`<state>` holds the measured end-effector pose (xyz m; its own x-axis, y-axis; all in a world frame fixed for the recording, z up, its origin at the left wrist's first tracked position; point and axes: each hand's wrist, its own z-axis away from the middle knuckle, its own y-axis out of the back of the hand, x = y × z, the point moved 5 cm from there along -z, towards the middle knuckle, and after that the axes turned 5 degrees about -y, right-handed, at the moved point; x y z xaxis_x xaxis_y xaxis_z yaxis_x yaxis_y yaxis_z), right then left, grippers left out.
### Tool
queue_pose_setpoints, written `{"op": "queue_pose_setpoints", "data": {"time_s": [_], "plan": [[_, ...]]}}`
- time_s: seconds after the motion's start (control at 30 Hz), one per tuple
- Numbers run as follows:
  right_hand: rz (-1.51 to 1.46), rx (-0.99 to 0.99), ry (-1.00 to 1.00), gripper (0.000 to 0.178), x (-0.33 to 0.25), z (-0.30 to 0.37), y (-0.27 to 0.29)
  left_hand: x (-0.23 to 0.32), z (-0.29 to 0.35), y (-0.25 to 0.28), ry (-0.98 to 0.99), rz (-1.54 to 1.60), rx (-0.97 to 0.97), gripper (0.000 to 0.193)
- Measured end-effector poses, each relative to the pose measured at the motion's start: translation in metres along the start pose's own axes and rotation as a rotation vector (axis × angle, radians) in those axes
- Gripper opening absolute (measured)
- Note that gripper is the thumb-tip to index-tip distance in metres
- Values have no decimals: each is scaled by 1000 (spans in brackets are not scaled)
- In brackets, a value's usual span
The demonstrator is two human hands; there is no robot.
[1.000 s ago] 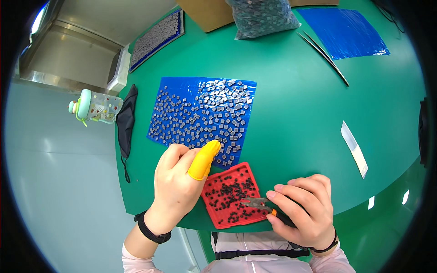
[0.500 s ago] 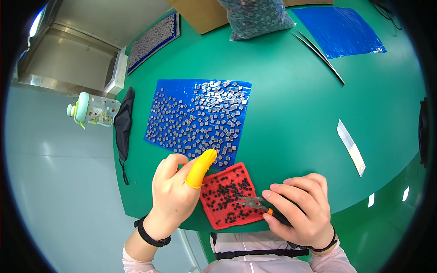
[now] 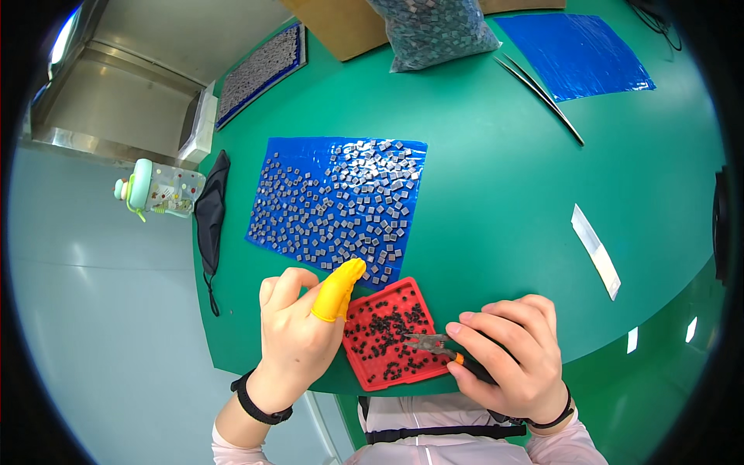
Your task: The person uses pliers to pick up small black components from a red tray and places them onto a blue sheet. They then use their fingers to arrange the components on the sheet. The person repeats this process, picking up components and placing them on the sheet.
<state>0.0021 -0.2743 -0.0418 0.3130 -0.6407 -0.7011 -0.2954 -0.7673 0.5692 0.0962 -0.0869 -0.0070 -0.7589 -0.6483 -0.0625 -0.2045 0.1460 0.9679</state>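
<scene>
My left hand (image 3: 302, 325) wears a yellow finger cot (image 3: 338, 291) on its index finger. The fingertip is at the lower edge of a blue plastic sheet (image 3: 298, 149) scattered with small grey square pieces (image 3: 372, 203). Its other visible fingers curl in; the thumb and anything pinched below are hidden. Small pliers (image 3: 428, 343) with black and orange handles rest in my right hand (image 3: 515, 356), which is closed around them. Their jaws reach over a shallow red tray (image 3: 415, 291) of tiny black parts (image 3: 394, 324), between my hands.
Tweezers (image 3: 542, 97) and a bare blue sheet (image 3: 577, 58) lie far right, a white-handled blade (image 3: 597, 253) nearer. A bag of pieces (image 3: 438, 35) and cardboard (image 3: 333, 27) sit at the back. On the left are a black mask (image 3: 211, 209), a bottle (image 3: 167, 187) and a filled board (image 3: 260, 74).
My left hand has shifted slightly down and left, its yellow fingertip drawing back a little over the sheet's lower edge. My right hand and the pliers stay nearly still.
</scene>
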Motion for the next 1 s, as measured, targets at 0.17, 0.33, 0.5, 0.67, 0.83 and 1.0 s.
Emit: {"op": "queue_pose_setpoints", "data": {"time_s": [0.17,0.33,0.5,0.67,0.83,1.0], "plan": [[3,-3,-7,38,1,0,1,0,-1,2,15,-9,0,38],[82,62,-107,42,3,-1,6,-2,-1,9,82,-3,19,36],[324,118,-288,53,10,-1,18,-3,22,45,297,46,91,37],[591,-2,-345,59,17,-2,12,-12,69,53,500,198,161,39],[664,-73,-359,74,8,-9,6,-29,129,53,836,452,242,31],[553,47,-252,61,-18,-14,13,-50,155,44,690,435,10,37]]}}
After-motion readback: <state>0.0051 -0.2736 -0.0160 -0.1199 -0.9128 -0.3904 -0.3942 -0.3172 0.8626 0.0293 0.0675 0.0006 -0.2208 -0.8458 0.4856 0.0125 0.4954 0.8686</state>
